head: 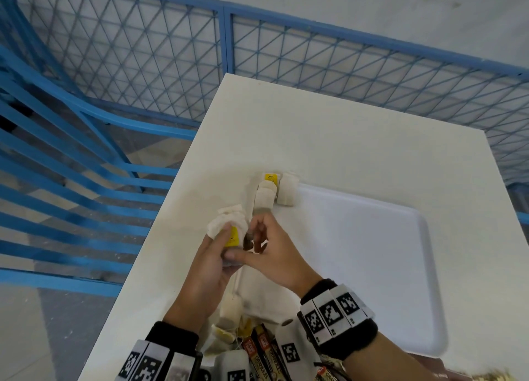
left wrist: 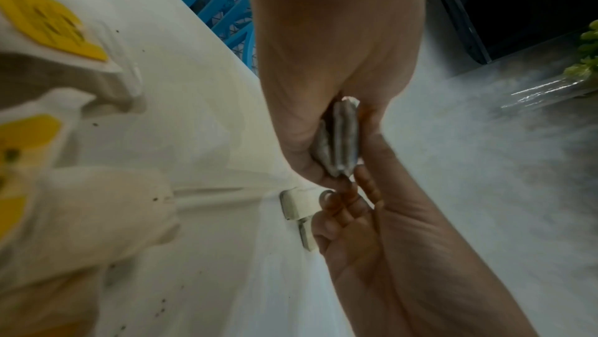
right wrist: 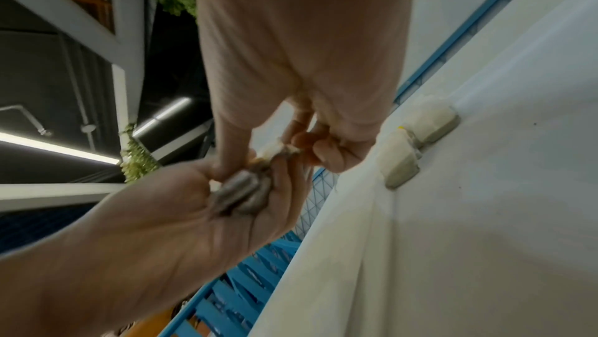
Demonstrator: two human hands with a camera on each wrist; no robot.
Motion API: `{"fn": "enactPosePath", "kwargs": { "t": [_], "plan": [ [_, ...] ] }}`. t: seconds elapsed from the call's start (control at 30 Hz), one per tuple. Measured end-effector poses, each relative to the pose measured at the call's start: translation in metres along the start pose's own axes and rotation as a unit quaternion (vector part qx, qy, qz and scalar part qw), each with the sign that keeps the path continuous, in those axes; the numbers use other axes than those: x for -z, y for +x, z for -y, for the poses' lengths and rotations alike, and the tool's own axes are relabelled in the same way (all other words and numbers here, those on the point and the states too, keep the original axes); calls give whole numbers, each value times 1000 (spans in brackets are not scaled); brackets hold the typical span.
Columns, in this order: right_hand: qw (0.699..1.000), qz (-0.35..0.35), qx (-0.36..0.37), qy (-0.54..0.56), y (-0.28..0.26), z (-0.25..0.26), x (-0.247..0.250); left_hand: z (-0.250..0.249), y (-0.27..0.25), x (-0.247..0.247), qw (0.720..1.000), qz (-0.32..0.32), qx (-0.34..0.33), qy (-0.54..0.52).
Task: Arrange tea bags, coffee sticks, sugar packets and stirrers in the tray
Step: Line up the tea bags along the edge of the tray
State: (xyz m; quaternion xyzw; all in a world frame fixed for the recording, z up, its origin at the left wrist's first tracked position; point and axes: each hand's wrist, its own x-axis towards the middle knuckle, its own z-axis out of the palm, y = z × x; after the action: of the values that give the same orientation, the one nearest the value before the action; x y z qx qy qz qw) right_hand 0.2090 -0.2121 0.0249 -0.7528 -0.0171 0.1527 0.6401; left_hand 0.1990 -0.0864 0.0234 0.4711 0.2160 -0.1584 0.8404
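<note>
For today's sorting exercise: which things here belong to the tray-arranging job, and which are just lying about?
Job:
tray
tea bags in tray
tea bags in left hand
loose tea bags
coffee sticks
left hand
right hand

Lying about:
table
blue fence
blue chair

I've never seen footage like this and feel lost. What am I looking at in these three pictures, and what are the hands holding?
No machine here: a person wears three cameras, one on the head and one on each wrist. The head view looks down on a white table with a white tray. A few tea bags lie at the tray's far left corner. The left hand grips a bundle of tea bags, and the right hand pinches at it. The coffee sticks wait near the wrists.
</note>
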Motion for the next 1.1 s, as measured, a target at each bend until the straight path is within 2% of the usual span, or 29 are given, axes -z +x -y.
{"fn": "enactPosePath", "kwargs": {
  "t": [0.2,0.43,0.63,0.77,1.0,1.1],
  "plan": [
    [997,-37,-17,-61,-6,0,2,-4,-4,2,998,37,25,-43],
    [996,-12,-70,53,-13,3,13,-6,-9,1,999,39,-13,15],
    [976,14,-148,156,-23,8,19,-3,-13,0,996,25,-56,60],
    [978,18,-138,155,-26,2,22,0,-13,-2,997,9,-60,50],
    [965,-59,-147,211,-15,-14,42,-1,-14,-1,998,-22,-56,-7],
    [964,-129,-176,151,-1,-14,52,-2,-12,0,998,-26,-48,-10]
  ]
}}
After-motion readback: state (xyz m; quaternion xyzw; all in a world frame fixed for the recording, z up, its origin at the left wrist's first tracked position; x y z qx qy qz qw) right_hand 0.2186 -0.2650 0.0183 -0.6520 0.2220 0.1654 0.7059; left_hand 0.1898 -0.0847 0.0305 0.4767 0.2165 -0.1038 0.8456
